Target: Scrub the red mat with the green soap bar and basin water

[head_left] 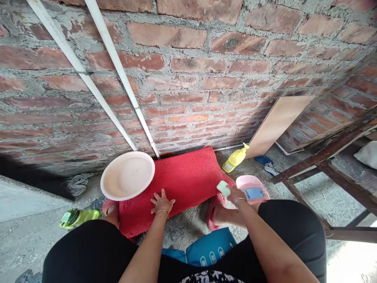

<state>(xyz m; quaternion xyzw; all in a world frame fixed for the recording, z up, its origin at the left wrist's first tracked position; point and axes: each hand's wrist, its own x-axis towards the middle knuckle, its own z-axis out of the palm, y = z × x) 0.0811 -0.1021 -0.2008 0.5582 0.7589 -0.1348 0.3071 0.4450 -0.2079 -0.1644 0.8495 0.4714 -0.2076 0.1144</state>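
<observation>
A red textured mat point(185, 177) is spread between my feet, draped over a support that I cannot see. On its near edge, my left hand point(162, 203) rests palm down with the fingers spread. Over the mat's right edge, my right hand point(235, 194) grips a pale green rounded block point(223, 188). Whether this is a brush or a bar of soap is unclear. A round, pale pink basin point(128, 175) sits on the mat's left end. Just beyond my right hand is a small pink tub point(249, 181) with a blue packet point(253, 193).
A yellow pump bottle point(235, 158) stands by the brick wall point(188, 74), near a leaning board point(277, 124). Two white pipes point(118, 59) run down behind the basin. A green bottle point(79, 217) lies at left. At right is a wooden frame point(315, 161).
</observation>
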